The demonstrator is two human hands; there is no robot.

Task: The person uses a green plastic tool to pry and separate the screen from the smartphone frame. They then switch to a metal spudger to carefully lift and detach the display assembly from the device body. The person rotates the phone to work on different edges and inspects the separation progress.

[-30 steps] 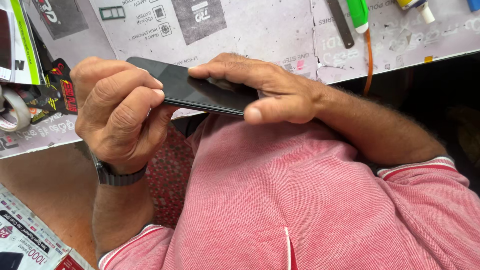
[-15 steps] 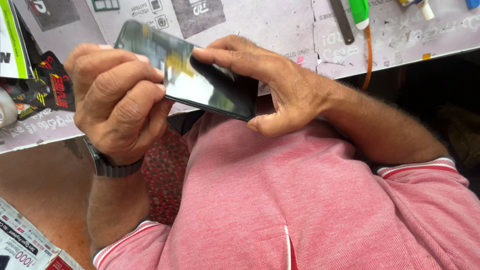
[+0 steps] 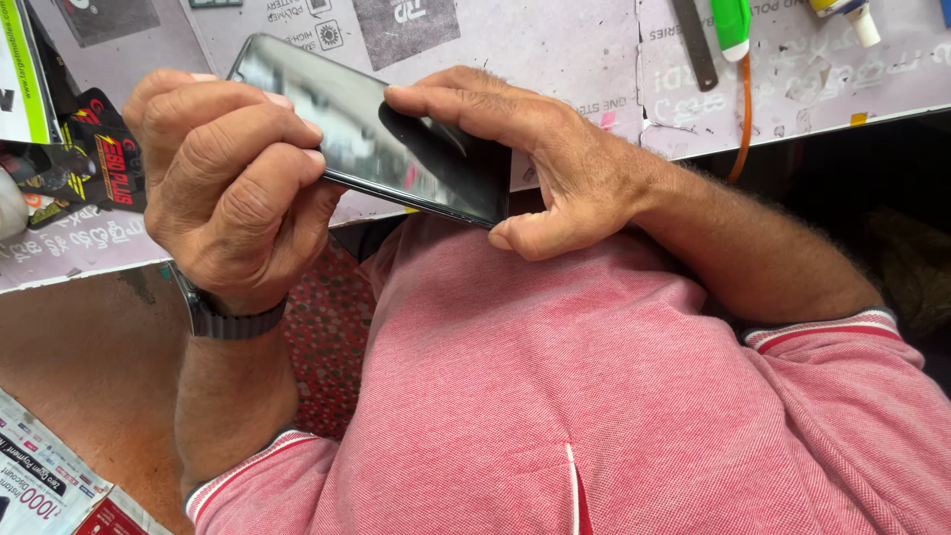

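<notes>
Gripping black phone (image 3: 396,149) by opposite edges: left hand (image 3: 233,188), right hand (image 3: 535,159); above table edge (image 3: 792,119).

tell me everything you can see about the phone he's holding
The phone is a slim dark slab with a glossy glass face that mirrors pale light. It is held tilted above the worktop's printed mat, in front of the red shirt. The left hand grips its left end; the right hand pinches its right end, fingers across the glass.

Both hands grip black phone (image 3: 396,149) tilted over desk mat (image 3: 555,50): left hand (image 3: 233,188), right hand (image 3: 540,159).
</notes>
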